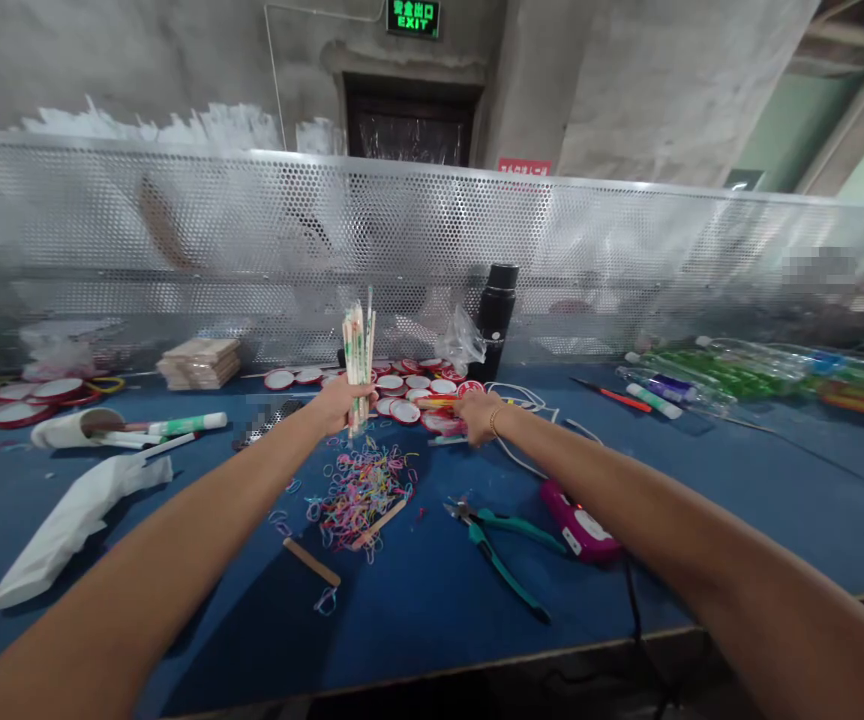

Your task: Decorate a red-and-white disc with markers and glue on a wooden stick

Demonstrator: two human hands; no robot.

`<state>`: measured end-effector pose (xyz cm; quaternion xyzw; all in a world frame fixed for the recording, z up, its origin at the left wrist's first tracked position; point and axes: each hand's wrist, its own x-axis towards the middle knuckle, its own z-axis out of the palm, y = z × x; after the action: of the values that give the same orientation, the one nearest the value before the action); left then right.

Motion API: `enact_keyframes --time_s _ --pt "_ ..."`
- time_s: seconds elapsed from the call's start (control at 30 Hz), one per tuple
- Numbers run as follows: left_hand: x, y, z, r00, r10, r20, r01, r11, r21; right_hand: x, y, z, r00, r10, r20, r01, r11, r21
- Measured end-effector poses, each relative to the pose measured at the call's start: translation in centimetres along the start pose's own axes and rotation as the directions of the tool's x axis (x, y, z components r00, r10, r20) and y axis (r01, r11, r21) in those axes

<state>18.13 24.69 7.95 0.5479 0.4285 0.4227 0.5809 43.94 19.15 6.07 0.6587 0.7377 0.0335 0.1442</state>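
Observation:
My left hand (342,402) is wrapped around a bundle of chopsticks (359,345) in white and green wrappers, held upright above the table. Below it lies a loose pile of coloured rubber bands (364,490) with flat wooden sticks (312,562) on and beside it. My right hand (479,415) reaches to the round red-rimmed discs (405,411) at the back middle. Its fingers are closed near a yellow-orange strip (438,402); what they grip is too small to make out. Teal-handled pliers (507,550) lie jaws open, left of my right forearm.
A black thermos (496,320) and clear plastic bag (464,340) stand by the perforated metal screen (252,240). A magenta device (580,522) with a cable lies under my right forearm. Wooden pieces (199,363) are stacked back left; a red-handled tool (619,397) and glue tube (653,400) lie right.

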Motion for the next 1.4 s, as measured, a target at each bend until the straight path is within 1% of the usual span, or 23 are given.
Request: enact_keyframes --time_s 0.07,0.1,0.13,0.2,0.23,0.27,0.33,0.4,0.5,0.6,0.7,0.73,0.8,0.87,0.93,1.03,1.07,1.1,1.2,1.3,1.33,1.37,1.4 --pt "0.3 -0.3 -0.5 0.999 0.016 -0.030 -0.014 0.998 0.058 0.0 1.0 -0.4 0.994 -0.051 0.092 0.048 0.998 0.035" --pt "0.4 -0.5 -0.8 0.999 0.025 -0.034 -0.022 0.996 0.084 0.2 1.7 -0.9 0.986 -0.094 0.139 0.083 0.993 0.088" --pt "0.5 -0.6 -1.0 0.999 0.032 -0.032 -0.029 0.994 0.105 0.5 2.4 -1.5 0.976 -0.161 0.148 0.136 0.976 0.170" --pt "0.6 -0.9 -1.2 0.999 0.044 -0.025 -0.040 0.989 0.145 1.5 3.9 -2.8 0.960 -0.271 0.066 0.236 0.915 0.327" --pt "0.7 -0.9 -1.3 0.999 0.047 -0.025 -0.042 0.985 0.165 2.2 4.5 -3.4 0.958 -0.287 0.010 0.263 0.891 0.370" --pt "0.8 -1.0 -1.3 0.999 0.046 -0.029 -0.040 0.983 0.179 3.0 4.8 -3.8 0.963 -0.263 -0.053 0.263 0.888 0.377" --pt "0.9 -1.0 -1.4 0.999 0.032 -0.041 -0.024 0.982 0.185 4.6 4.7 -4.0 0.972 -0.166 -0.167 0.214 0.916 0.339" --pt "1.2 -1.1 -1.4 0.998 0.020 -0.059 -0.010 0.987 0.163 6.0 3.9 -3.3 0.970 -0.096 -0.222 0.163 0.939 0.304" --pt "1.5 -1.2 -1.5 0.995 -0.006 -0.097 0.020 0.989 0.144 7.4 2.5 -1.8 0.968 -0.068 -0.240 0.131 0.957 0.260" --pt "1.5 -1.3 -1.6 0.996 -0.017 -0.089 0.032 0.983 0.180 7.6 2.3 -1.6 0.963 -0.063 -0.262 0.125 0.966 0.226" --pt "1.4 -1.2 -1.8 0.997 -0.017 -0.076 0.032 0.981 0.190 6.9 2.7 -2.7 0.958 -0.095 -0.271 0.153 0.967 0.201" --pt "1.4 -1.1 -1.9 0.997 -0.022 -0.080 0.037 0.981 0.188 6.6 2.8 -3.1 0.960 -0.128 -0.250 0.179 0.965 0.193" --pt "1.3 -1.1 -2.0 0.996 -0.036 -0.082 0.051 0.980 0.195 5.8 2.4 -3.5 0.963 -0.208 -0.173 0.237 0.956 0.173" --pt "1.2 -1.1 -2.0 0.996 -0.039 -0.074 0.054 0.977 0.208 5.0 1.5 -3.1 0.959 -0.267 -0.092 0.278 0.949 0.150" --pt "1.1 -1.1 -1.9 0.997 -0.036 -0.061 0.049 0.975 0.219 4.3 0.2 -2.2 0.955 -0.291 -0.055 0.296 0.949 0.107" --pt "0.8 -1.1 -1.7 0.998 -0.025 -0.056 0.037 0.970 0.240 4.0 -1.4 -1.1 0.955 -0.280 -0.102 0.278 0.960 -0.028" --pt "0.7 -1.1 -1.7 0.998 -0.021 -0.051 0.033 0.966 0.256 4.0 -1.7 -1.0 0.953 -0.280 -0.115 0.275 0.960 -0.056" --pt "0.6 -1.0 -1.7 0.999 -0.015 -0.041 0.026 0.962 0.272 4.1 -1.8 -1.2 0.952 -0.281 -0.122 0.277 0.960 -0.045" --pt "0.5 -0.7 -2.0 1.000 0.005 -0.003 -0.004 0.957 0.289 4.5 -0.8 -2.8 0.947 -0.299 -0.120 0.313 0.942 0.123" --pt "0.4 -0.3 -2.6 1.000 0.014 0.000 -0.014 0.965 0.262 4.8 1.6 -5.1 0.947 -0.248 -0.203 0.305 0.892 0.333" --pt "0.4 -0.2 -2.8 1.000 0.012 -0.006 -0.011 0.968 0.252 4.8 2.4 -5.7 0.949 -0.192 -0.249 0.293 0.825 0.483" --pt "0.4 -0.2 -2.9 1.000 0.010 -0.011 -0.007 0.970 0.244 4.9 3.2 -6.3 0.951 -0.157 -0.267 0.287 0.775 0.563" --pt "0.5 -0.1 -3.0 1.000 0.008 -0.015 -0.004 0.971 0.240 4.9 3.8 -6.7 0.954 -0.118 -0.274 0.277 0.696 0.663"
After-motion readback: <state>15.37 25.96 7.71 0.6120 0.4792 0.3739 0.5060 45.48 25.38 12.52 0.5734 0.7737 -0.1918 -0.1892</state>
